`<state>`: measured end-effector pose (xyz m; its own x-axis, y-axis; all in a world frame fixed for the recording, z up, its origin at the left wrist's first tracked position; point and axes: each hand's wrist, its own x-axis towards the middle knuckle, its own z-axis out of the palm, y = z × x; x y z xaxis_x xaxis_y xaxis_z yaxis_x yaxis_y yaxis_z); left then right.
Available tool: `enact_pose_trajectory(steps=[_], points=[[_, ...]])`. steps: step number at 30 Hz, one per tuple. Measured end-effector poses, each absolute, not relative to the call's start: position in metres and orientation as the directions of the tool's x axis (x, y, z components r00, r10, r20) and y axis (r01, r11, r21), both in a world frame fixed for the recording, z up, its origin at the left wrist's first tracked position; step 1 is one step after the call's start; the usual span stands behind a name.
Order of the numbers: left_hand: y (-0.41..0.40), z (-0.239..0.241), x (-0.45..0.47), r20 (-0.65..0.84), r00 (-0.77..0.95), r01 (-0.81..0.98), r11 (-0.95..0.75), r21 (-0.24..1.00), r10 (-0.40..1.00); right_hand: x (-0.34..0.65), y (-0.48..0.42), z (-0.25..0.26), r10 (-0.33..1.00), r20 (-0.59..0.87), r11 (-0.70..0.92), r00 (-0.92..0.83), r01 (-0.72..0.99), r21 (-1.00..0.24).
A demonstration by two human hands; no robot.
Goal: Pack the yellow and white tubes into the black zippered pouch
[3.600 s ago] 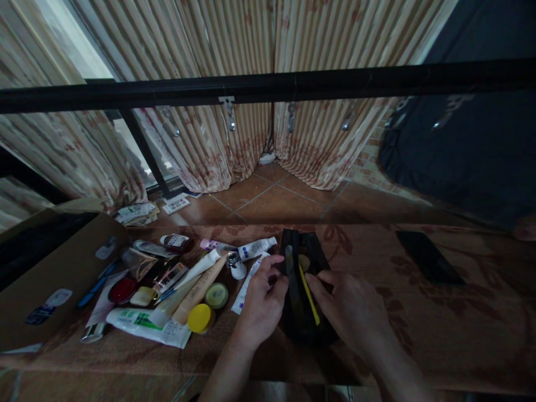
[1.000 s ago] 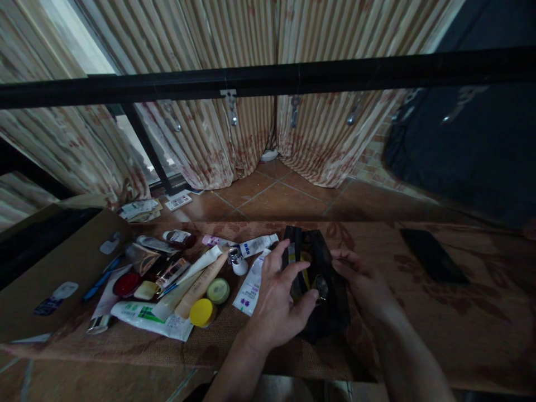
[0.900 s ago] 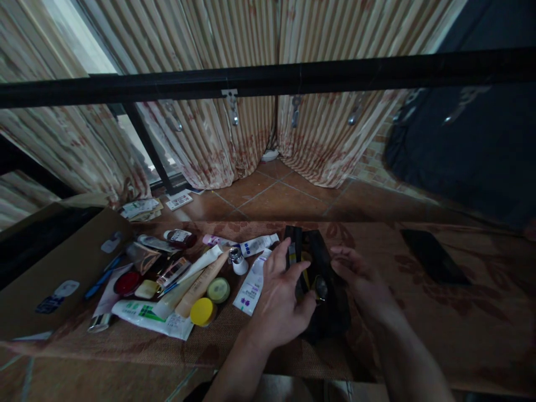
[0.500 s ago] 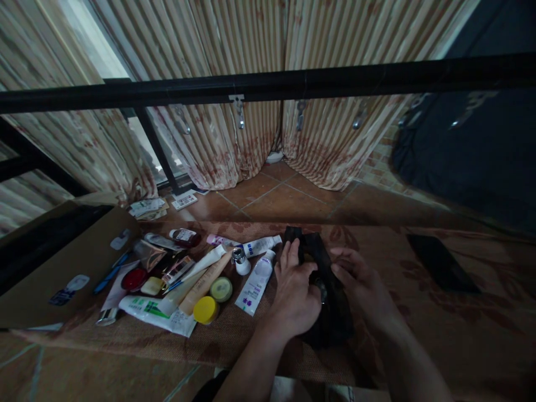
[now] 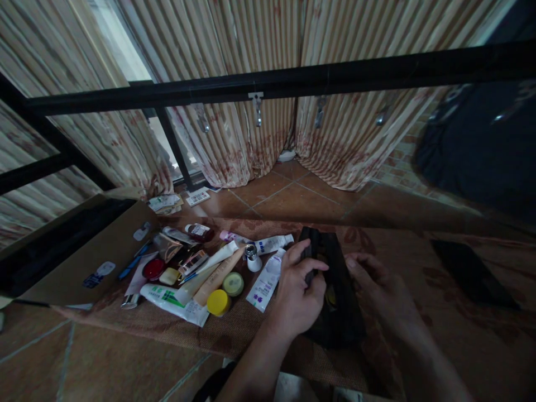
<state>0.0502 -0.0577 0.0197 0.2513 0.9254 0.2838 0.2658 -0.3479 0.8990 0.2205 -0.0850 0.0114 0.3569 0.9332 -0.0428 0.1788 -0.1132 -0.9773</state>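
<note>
Black pouch (image 5: 344, 296) lies on the cloth-covered bench (image 5: 414, 265), long side running from near the far edge toward the near edge, mouth up, a small yellowish item (image 5: 331, 296) showing inside. Left hand (image 5: 298, 286) is over the pouch's left wall, fingers bent, index and thumb reaching toward the mouth; can't make out whether they pinch the fabric or only rest on it. Right hand (image 5: 380, 287) is at the right wall, fingertips bunched near the thumb by the rim; blurred, so grip on the fabric is unclear. For a clean job, work from the mouth: best to draw the two walls apart evenly, left fingers steadying one, right fingertips the other, so the dark inside shows. Light pressure suits; fabric looks soft and likely folds in on itself if squeezed, hiding the yellowish item. Left wrist is better raised a bit, since it blocks the near-left part of the pouch. Elbow room matters on the left: white tube (image 5: 267, 282) is just beside that hand, with green-lidded jar (image 5: 233, 284) and yellow-lidded jar (image 5: 218, 302) further left toward the near edge; a careless sweep could knock them. Right side is roomier, with black phone-like slab (image 5: 475, 273) well apart toward the bench's right end.
</note>
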Motion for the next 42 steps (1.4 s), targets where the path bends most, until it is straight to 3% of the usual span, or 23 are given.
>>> enact_pose_trajectory(steps=[9, 13, 15, 19, 23, 26, 30, 38, 42], points=[[-0.045, 0.011, 0.024, 0.26, 0.092, 0.292, -0.276, 0.916, 0.961, 0.219, -0.081, 0.007, 0.911, -0.041, -0.084, 0.41, 0.087, -0.993], [-0.043, 0.011, 0.014, 0.177, 0.11, 0.451, -0.208, 0.868, 0.978, 0.219, -0.08, 0.01, 0.88, -0.023, -0.076, 0.474, 0.093, -0.993], [-0.044, 0.01, 0.011, 0.069, 0.159, 0.637, -0.156, 0.755, 0.985, 0.219, -0.079, 0.012, 0.868, -0.014, -0.076, 0.497, 0.106, -0.991], [-0.049, 0.006, 0.01, -0.129, 0.213, 0.909, -0.147, 0.391, 0.969, 0.22, -0.08, 0.012, 0.851, 0.026, -0.063, 0.524, 0.151, -0.987], [-0.052, 0.003, 0.013, -0.273, 0.17, 0.982, -0.14, 0.126, 0.947, 0.221, -0.08, 0.012, 0.852, 0.037, -0.051, 0.522, 0.153, -0.987], [-0.05, 0.004, 0.014, -0.318, 0.143, 0.99, -0.136, 0.045, 0.937, 0.222, -0.08, 0.012, 0.861, 0.044, -0.041, 0.507, 0.157, -0.987], [-0.048, 0.006, 0.015, -0.306, 0.14, 0.99, -0.135, 0.039, 0.942, 0.222, -0.081, 0.016, 0.851, 0.031, -0.056, 0.524, 0.149, -0.987], [-0.048, 0.015, 0.014, -0.323, 0.152, 0.978, -0.095, 0.185, 0.934, 0.222, -0.081, 0.012, 0.852, 0.056, -0.015, 0.52, 0.132, -0.991], [-0.045, 0.022, 0.012, -0.234, 0.122, 0.959, -0.054, 0.277, 0.964, 0.221, -0.081, 0.013, 0.86, 0.062, 0.003, 0.507, 0.116, -0.993]])
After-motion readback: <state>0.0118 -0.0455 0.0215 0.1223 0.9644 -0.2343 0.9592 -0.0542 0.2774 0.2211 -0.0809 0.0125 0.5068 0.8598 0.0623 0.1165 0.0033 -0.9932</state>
